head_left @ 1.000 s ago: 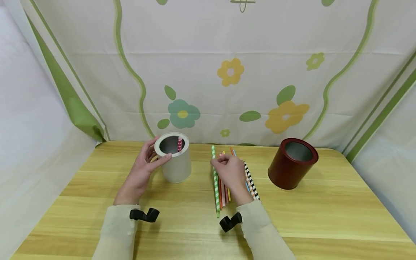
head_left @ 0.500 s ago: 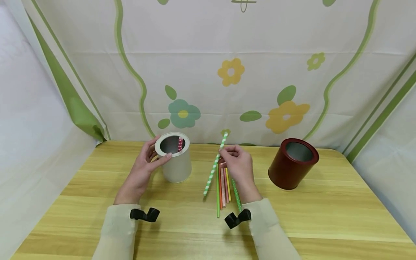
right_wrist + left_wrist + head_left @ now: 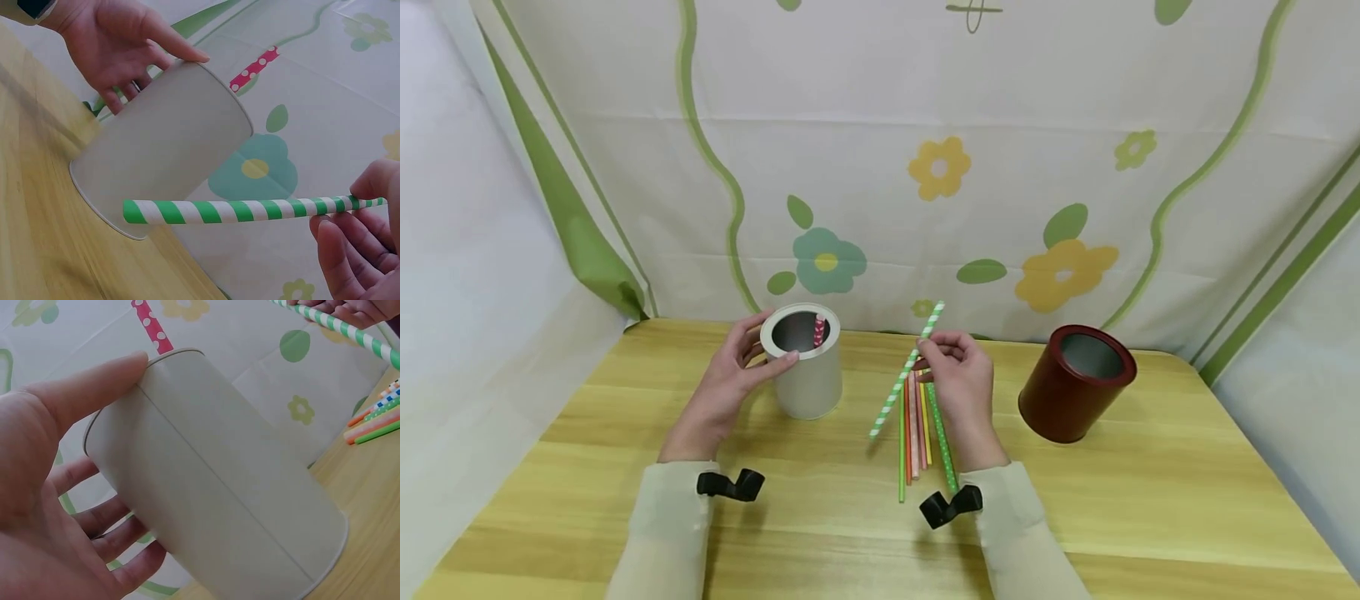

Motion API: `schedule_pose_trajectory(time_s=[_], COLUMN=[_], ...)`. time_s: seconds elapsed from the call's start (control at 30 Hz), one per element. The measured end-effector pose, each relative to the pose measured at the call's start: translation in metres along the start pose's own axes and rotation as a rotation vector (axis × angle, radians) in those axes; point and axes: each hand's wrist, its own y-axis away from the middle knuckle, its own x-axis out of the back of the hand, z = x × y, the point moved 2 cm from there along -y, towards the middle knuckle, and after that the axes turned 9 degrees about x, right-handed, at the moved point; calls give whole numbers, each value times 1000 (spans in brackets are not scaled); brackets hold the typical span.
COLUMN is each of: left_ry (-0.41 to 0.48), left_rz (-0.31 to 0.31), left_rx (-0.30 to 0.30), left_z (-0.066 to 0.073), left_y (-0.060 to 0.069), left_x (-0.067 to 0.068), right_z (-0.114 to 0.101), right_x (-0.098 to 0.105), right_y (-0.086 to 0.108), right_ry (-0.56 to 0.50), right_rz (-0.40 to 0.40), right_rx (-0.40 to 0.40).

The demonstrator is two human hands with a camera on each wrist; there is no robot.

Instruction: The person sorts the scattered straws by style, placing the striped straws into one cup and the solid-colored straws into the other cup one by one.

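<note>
My left hand (image 3: pixel 718 392) holds a white can (image 3: pixel 808 387) upright on the table, thumb on its rim and fingers around the far side. A red straw with white dots (image 3: pixel 819 332) stands inside, its top showing in the left wrist view above the rim. Between thumb and fingertips, my right hand (image 3: pixel 964 392) pinches a green-and-white striped paper straw (image 3: pixel 895 393). That straw slants above the table, its lower end toward the can; in the right wrist view its near end (image 3: pixel 156 211) overlaps the can's outline. Several loose straws (image 3: pixel 914 442) lie beneath the right hand, partly hidden by it.
A dark red can (image 3: pixel 1067 400) stands at the right of the wooden table (image 3: pixel 820 533), its mouth facing up. A white curtain with printed flowers (image 3: pixel 880 167) hangs behind the table's far edge. Black wrist cameras (image 3: pixel 741 485) sit on both sleeves.
My right hand has picked the green-and-white straw up from the loose straws, tilted it and shifted slightly right. The left hand has stayed on the white can. The head view has shifted a little.
</note>
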Motion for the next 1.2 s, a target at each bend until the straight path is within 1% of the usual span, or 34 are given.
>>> schedule_pose_trajectory(time_s=[0.13,0.23,0.37,0.43,0.6,0.7,0.8,0.9,1.1,1.2], left_ry=[-56,-92,-124,-127,-104,-66,-23,0,-7,-4], left_rz=[-5,-15,-28,-28,-44,-53,-66,-80,-103,-107], left_rx=[-18,-39,-54,-61,-94,-109,-106,-98,-91,-98], left_z=[5,7,7,7,7,7,7,7,6,5], left_y=[0,1,0,-1,-4,-4,-4,-6,-11,-12], left_x=[9,14,17,17,13,12,11,9,6,4], right_z=[2,1,-1,-4,-8,-8,-8,-8,-7,-7], right_x=[2,2,2,2,4,5,5,7,9,9], right_y=[0,0,-1,0,-1,-2,-2,-2,-1,-1], right_ry=[-20,-53,-85,-91,-102,-105,-99,-96,-78,-86], right_rz=[9,16,30,34,60,64,69,72,69,69], right_rx=[-5,-27,-55,-51,-23,-21,-28,-30,-31,-30])
